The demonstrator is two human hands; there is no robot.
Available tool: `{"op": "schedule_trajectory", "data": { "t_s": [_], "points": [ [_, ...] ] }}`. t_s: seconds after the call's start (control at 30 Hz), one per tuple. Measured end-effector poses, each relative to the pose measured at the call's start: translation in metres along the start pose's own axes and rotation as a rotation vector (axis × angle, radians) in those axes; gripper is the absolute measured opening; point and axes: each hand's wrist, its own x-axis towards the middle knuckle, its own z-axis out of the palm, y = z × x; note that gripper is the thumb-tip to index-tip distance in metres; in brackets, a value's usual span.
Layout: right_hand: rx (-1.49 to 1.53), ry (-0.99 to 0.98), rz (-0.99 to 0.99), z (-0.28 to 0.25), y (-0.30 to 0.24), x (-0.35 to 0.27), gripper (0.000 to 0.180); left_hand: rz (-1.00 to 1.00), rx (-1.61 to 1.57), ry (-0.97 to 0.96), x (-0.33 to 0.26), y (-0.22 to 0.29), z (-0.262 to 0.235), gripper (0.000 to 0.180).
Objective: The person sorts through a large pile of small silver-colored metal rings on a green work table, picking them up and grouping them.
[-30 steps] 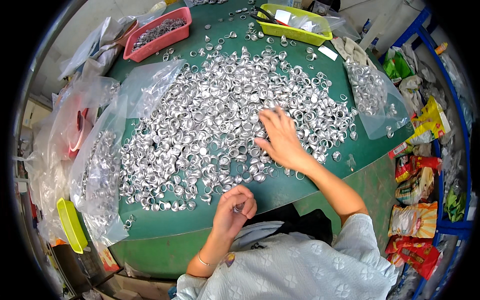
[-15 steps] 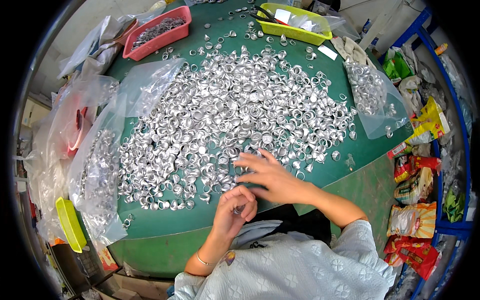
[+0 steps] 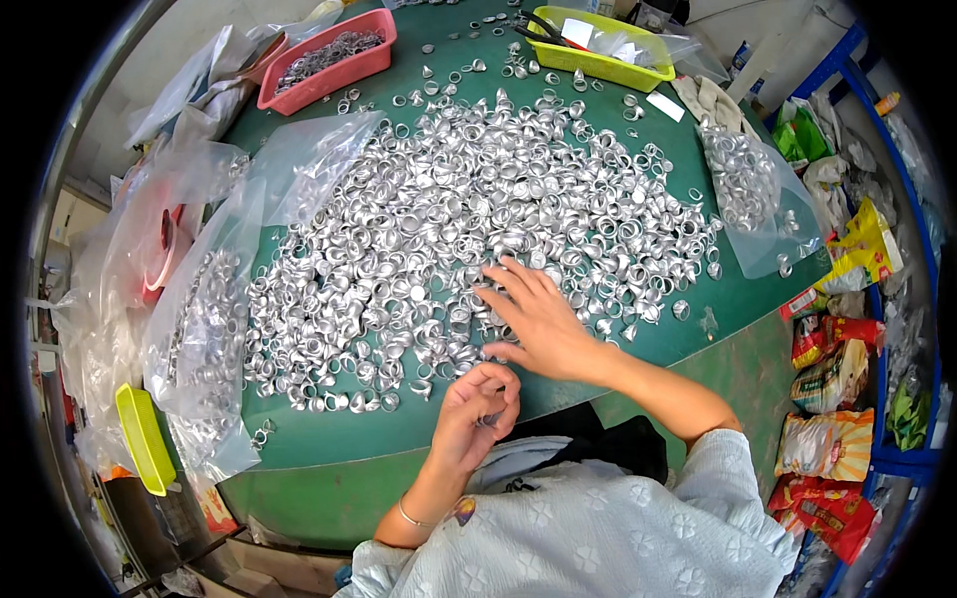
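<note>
A broad pile of silver metal rings (image 3: 469, 199) is spread over the green table (image 3: 344, 439). At the pile's near edge, my right hand (image 3: 546, 331) reaches in with its fingers apart, the fingertips touching rings. My left hand (image 3: 473, 414) is curled just in front of the table edge, palm turned up. A bit of silver ring shows between its fingers; how many rings it holds is hidden.
Clear plastic bags of rings lie left (image 3: 204, 334) and right (image 3: 743, 184) of the pile. Behind stand a pink basket (image 3: 329, 80) of small metal pieces and a yellow-green basket (image 3: 598, 62) with pliers. A blue shelf rack (image 3: 902, 460) is at the right.
My right hand has moved forward, farther into the pile, with its fingers spread. My left hand stays curled in nearly the same place. The view has shifted slightly.
</note>
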Motion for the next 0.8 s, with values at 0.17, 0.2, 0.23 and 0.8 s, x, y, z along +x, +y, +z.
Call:
{"op": "schedule_trajectory", "data": {
  "t_s": [0.17,0.2,0.23,0.8],
  "points": [
    [0.033,-0.078,-0.072,-0.006,-0.017,-0.012,0.056,0.012,-0.040,-0.028,-0.001,0.000,-0.003,0.021],
    [0.047,-0.089,-0.087,-0.005,-0.018,-0.013,0.057,0.003,-0.029,-0.016,-0.001,0.000,-0.003,0.021],
    [0.073,-0.073,-0.103,-0.002,-0.019,-0.012,0.057,-0.006,-0.019,-0.005,-0.001,0.000,-0.003,0.022],
    [0.235,-0.079,-0.240,0.017,-0.026,0.008,0.034,0.131,-0.050,0.032,-0.012,0.006,-0.018,0.030]
  ]
}}
